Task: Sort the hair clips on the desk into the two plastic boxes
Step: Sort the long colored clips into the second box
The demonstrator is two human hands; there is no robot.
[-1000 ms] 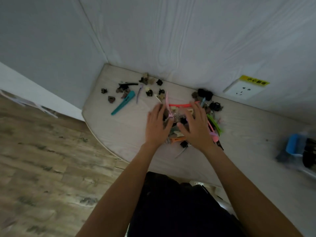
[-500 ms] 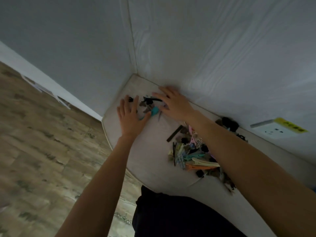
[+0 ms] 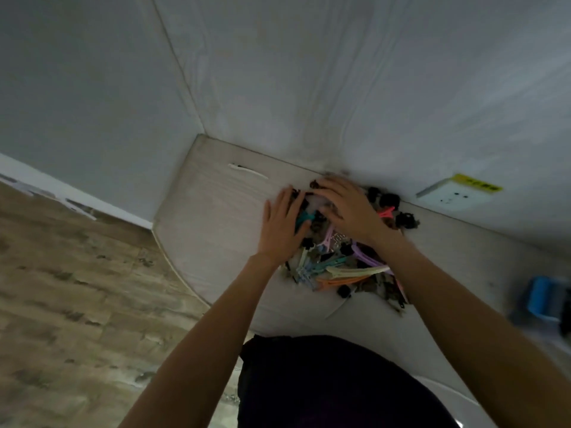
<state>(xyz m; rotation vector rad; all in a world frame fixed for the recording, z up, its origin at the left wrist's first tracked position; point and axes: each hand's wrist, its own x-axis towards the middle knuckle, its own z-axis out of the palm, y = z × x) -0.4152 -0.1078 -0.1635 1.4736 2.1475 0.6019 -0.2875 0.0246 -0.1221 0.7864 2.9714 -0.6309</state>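
Note:
A heap of hair clips (image 3: pixel 343 270) in many colours lies on the pale desk (image 3: pixel 213 217) close to the back wall. My left hand (image 3: pixel 279 228) lies flat with straight fingers against the heap's left side, touching a teal clip (image 3: pixel 304 217). My right hand (image 3: pixel 349 208) lies palm down over the heap's far part, its fingers spread over small dark claw clips. More black claw clips (image 3: pixel 389 200) sit to the right of that hand. A plastic box with a blue part (image 3: pixel 543 299) shows blurred at the right edge.
A single white clip (image 3: pixel 247 171) lies alone on the desk to the far left. A wall socket (image 3: pixel 448 196) with a yellow label sits on the wall at the right. The desk's curved front edge meets the wooden floor (image 3: pixel 77 288) on the left.
Both hands have swept from the desk's far-left corner rightward, pushing the scattered clips there into the main heap. The white clip stays behind alone.

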